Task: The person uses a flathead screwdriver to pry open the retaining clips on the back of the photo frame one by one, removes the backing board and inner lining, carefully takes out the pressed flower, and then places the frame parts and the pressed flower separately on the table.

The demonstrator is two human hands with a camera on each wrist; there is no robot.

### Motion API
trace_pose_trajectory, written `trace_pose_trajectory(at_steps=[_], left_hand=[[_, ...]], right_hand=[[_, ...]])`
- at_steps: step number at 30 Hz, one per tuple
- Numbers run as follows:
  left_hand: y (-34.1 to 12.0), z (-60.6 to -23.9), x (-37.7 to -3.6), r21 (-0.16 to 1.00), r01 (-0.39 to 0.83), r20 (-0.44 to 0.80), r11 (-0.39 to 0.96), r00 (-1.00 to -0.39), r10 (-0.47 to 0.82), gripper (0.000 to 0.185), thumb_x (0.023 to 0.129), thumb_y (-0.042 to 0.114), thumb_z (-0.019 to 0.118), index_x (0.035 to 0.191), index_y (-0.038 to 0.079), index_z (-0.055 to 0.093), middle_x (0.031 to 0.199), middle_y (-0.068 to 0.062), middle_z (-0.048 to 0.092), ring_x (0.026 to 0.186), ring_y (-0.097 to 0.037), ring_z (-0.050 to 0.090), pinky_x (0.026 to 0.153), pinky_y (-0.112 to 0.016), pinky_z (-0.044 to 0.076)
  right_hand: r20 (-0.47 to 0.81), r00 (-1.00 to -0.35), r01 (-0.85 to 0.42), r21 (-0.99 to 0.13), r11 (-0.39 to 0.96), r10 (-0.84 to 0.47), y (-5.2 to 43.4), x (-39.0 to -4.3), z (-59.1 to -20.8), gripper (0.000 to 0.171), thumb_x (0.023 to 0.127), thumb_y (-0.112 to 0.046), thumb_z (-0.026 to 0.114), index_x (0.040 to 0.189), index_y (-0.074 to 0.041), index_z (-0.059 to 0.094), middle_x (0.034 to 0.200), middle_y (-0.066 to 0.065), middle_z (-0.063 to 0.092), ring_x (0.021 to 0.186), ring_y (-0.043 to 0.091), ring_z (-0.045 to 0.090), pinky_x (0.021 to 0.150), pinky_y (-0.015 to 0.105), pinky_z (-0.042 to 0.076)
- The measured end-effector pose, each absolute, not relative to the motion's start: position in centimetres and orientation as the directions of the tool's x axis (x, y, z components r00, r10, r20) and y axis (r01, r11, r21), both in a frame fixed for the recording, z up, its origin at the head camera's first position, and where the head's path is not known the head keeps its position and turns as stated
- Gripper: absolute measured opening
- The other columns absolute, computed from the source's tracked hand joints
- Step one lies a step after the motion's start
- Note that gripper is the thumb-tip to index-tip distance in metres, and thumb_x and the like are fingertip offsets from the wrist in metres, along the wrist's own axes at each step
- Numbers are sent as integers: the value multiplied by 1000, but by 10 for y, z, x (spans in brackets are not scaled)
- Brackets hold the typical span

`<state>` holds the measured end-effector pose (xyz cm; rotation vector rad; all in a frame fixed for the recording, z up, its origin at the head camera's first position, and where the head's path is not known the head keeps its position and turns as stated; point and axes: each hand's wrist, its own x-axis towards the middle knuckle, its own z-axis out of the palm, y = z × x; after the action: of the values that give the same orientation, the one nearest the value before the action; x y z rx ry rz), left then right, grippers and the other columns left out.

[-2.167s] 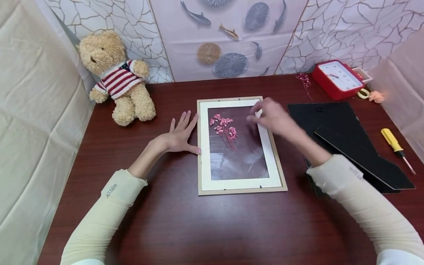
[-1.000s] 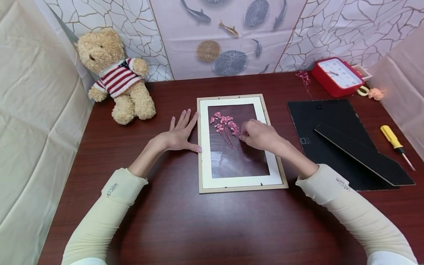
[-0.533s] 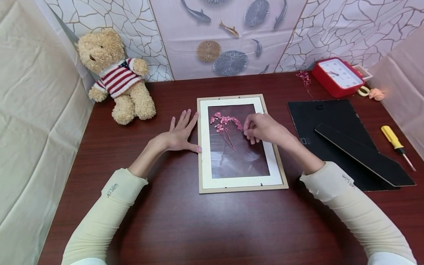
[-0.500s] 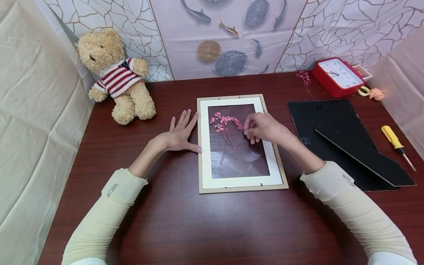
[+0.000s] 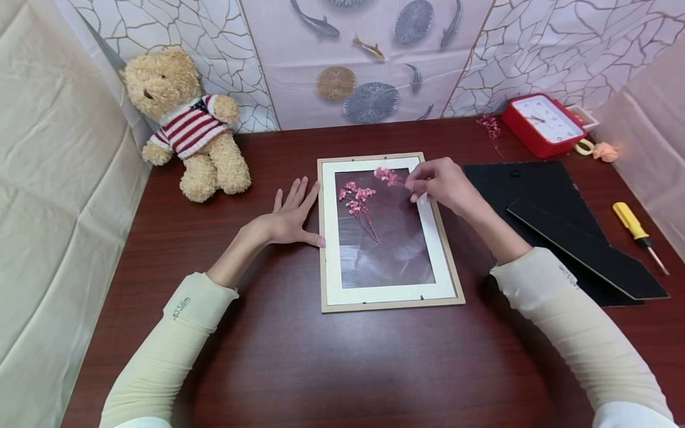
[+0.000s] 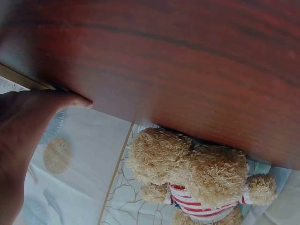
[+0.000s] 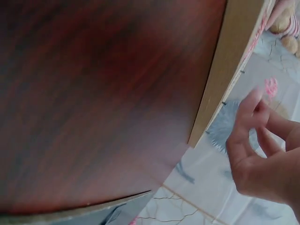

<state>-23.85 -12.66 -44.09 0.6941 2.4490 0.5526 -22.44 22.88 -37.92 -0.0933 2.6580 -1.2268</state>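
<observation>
Right hand [image 5: 441,184] has lifted a pink sprig [image 5: 386,175] off the frame [image 5: 389,307].

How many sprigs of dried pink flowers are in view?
3: one sprig pinched in the right hand at, one lying inside the frame at, one darker sprig by the red clock at.

A dark red-brown wooden counter [image 5: 332,362] is enclosed by cream cloth [image 5: 53,196] at the sides and a fish-patterned backdrop [image 5: 369,59] behind.
</observation>
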Motion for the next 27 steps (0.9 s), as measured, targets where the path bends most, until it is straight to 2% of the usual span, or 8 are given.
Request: trace_pose_trajectory(at_steps=[5,8,11,14,17,20,24,27], left_hand=[[-129,-443,-240,505,358,-371,785,-732,572,137,95,53,84,174,17,-22,178,-18,-33,164,-30,-37,130,-61,-24],[-129,-444,-242,497,365,-367,787,-734,572,137,95,54,84,174,17,-22,178,-18,-33,164,-30,-36,130,-61,-23],[-129,-444,-243,493,368,-365,788,-735,571,137,94,55,84,174,17,-22,178,-18,-32,165,-31,-36,130,-62,-23],[-129,-444,-243,494,365,-368,789,-735,570,137,94,54,84,174,17,-21,178,-18,-33,165,-31,-35,130,-62,-23],[-129,-444,-245,488,365,-374,793,-734,567,137,94,55,84,174,18,-22,178,-17,-34,165,-30,-35,130,-61,-22],[-129,-444,-246,482,363,-381,798,-733,563,138,94,58,83,173,21,-24,178,-14,-35,165,-29,-35,131,-60,-23],[-128,-443,-247,482,361,-384,798,-732,563,138,94,58,83,173,22,-24,178,-14,-35,165,-28,-36,131,-59,-23],[-128,-440,-245,488,356,-385,797,-732,562,138,94,55,84,173,20,-23,178,-16,-35,165,-29,-35,130,-59,-24]], right_hand=[[-214,-977,166,-813,558,-20,237,-238,-376,22,107,-14,72,118,2,81,99,-2,70,97,23,54,86,39,48],[-236,-971,215,-836,504,22,247,-247,-373,27,109,-20,70,123,1,80,108,-3,69,106,24,52,96,42,46],[-235,-970,233,-844,484,56,259,-254,-372,30,110,-24,68,126,-2,81,111,-4,70,106,25,50,93,42,45],[-245,-966,258,-847,464,89,273,-261,-371,27,109,-28,69,123,-11,85,103,-13,73,108,24,52,92,36,46],[-264,-958,288,-866,408,116,289,-269,-370,20,108,-26,70,110,-22,90,92,-20,73,103,20,53,86,29,47],[-291,-944,327,-883,336,154,305,-278,-368,25,106,-23,73,89,-30,90,81,-20,73,88,15,54,72,24,47],[-343,-912,397,-876,275,225,324,-289,-366,35,103,-20,77,70,-28,82,68,-13,65,68,11,51,59,23,43],[-370,-888,444,-843,303,271,336,-295,-365,35,104,-21,76,69,-24,73,68,-9,56,65,11,50,59,24,44]])
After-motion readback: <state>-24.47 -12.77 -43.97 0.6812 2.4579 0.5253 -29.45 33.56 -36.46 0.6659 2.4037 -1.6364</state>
